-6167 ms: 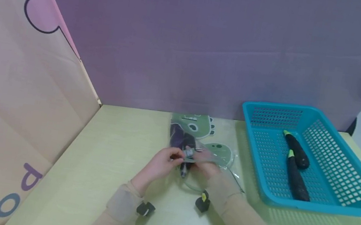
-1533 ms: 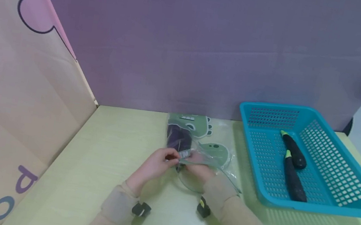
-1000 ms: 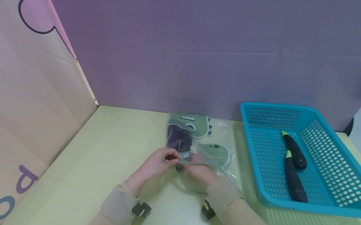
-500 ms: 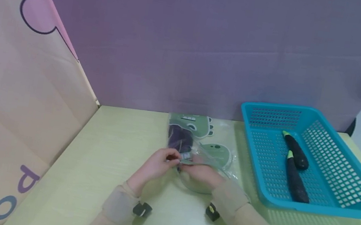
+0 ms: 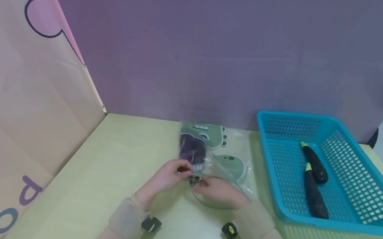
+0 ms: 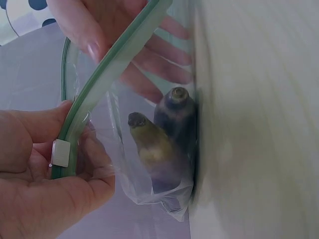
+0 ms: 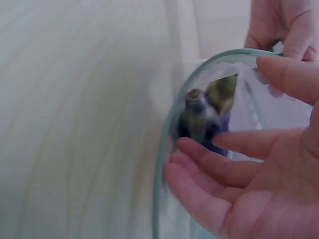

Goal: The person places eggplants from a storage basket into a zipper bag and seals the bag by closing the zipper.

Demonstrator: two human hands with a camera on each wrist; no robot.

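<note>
A clear zip bag [image 5: 232, 168] with green dinosaur prints lies on the table, its mouth toward me. Inside are two purple eggplants, one with a dark, blunt end [image 6: 177, 117] and one with a brownish stem end [image 6: 152, 147]. My left hand [image 5: 167, 175] pinches the bag's green-edged rim by the white slider [image 6: 61, 153]. At the mouth is my right hand [image 5: 219, 191], its fingers [image 7: 199, 194] loosely bent and apart, just short of the eggplants in the right wrist view. Nothing is held in it.
A blue plastic basket [image 5: 333, 224] stands on the right of the table [image 5: 127, 147]. Two dark eggplants with green tips, one farther back [image 5: 314, 162] and one nearer [image 5: 315, 195], lie in it. A purple partition [image 5: 202, 54] rises behind.
My right hand has drawn back toward me from inside the bag to its mouth. The eggplant that stuck out toward the mouth sits deeper. My left hand keeps its pinch.
</note>
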